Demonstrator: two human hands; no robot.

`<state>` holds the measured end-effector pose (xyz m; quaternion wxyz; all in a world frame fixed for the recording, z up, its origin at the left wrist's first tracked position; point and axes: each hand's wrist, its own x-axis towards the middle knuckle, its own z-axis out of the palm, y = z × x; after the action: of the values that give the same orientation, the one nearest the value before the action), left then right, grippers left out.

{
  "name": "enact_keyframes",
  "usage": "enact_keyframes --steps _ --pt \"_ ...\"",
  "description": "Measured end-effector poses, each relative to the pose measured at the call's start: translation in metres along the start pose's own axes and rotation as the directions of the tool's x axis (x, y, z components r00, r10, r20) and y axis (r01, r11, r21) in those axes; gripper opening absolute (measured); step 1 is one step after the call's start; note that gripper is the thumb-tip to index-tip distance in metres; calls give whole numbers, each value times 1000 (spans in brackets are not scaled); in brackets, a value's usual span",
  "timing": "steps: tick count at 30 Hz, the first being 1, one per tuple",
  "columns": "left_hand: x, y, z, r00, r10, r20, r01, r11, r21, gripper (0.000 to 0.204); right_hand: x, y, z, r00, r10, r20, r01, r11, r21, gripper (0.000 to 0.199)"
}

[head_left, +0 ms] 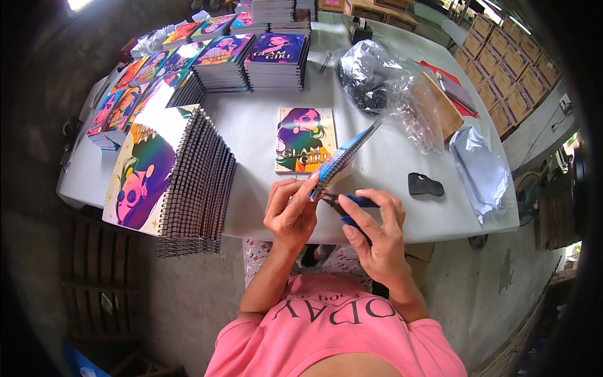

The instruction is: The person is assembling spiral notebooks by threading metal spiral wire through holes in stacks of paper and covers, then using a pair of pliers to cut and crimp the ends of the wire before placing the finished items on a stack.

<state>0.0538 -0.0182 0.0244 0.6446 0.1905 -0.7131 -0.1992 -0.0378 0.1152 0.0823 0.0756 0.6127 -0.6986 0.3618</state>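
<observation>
My left hand is closed on the lower end of a spiral notebook, tilted up so that its black wire binding faces me. In my right hand is a pair of pliers with blue handles. The jaws of the pliers meet the bottom end of the wire coil, beside my left fingertips; whether they grip the wire I cannot tell. Just beyond my hands, another notebook with a colourful illustrated cover lies flat on the white table.
A tall stack of spiral notebooks stands at the left front edge. More notebook stacks fill the far left. Clear plastic wrap, a black cloth piece and a crumpled plastic-wrapped notebook lie to the right. Cartons are piled beyond.
</observation>
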Motion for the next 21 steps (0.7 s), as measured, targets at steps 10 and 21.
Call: enact_keyframes --steps 10,21 --pt "-6 1 -1 995 97 -19 -97 995 24 42 -10 4 8 950 175 259 -296 767 570 36" --pt "8 1 -6 833 -536 -135 422 774 -471 55 -70 88 39 954 235 184 -157 919 -361 40"
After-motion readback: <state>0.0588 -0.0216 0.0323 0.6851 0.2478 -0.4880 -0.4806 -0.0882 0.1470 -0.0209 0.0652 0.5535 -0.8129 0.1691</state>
